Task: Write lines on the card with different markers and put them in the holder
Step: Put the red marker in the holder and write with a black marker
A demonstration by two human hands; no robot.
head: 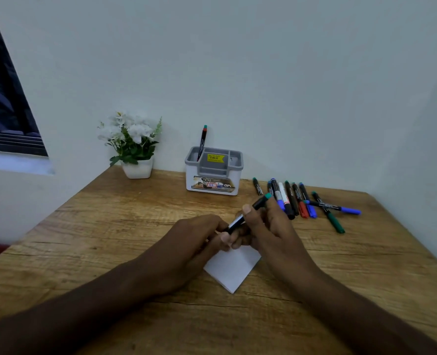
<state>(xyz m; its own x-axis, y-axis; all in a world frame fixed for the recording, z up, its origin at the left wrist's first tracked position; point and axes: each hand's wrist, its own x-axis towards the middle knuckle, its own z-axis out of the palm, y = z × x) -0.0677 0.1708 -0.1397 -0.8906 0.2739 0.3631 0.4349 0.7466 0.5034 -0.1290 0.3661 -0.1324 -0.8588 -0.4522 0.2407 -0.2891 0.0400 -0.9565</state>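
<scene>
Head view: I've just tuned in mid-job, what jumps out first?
Both hands meet at the centre of the wooden table: the right hand and left hand both hold a black green-ended marker over a white paper card. To the right lies a loose cluster of coloured markers. At the back stands a grey-and-white plastic holder with one marker upright in it.

- Both hands meet over the white card (pixel 234 270) on the wooden tabletop (pixel 110 226).
- Right hand (pixel 266 226) grips a green-ended marker (pixel 250 211); left hand (pixel 199 234) pinches its lower end.
- Holder (pixel 214 172) at the back, one marker in holder (pixel 202 142) standing upright.
- Loose markers (pixel 299 201) lie right; flower pot (pixel 137 170) left.
</scene>
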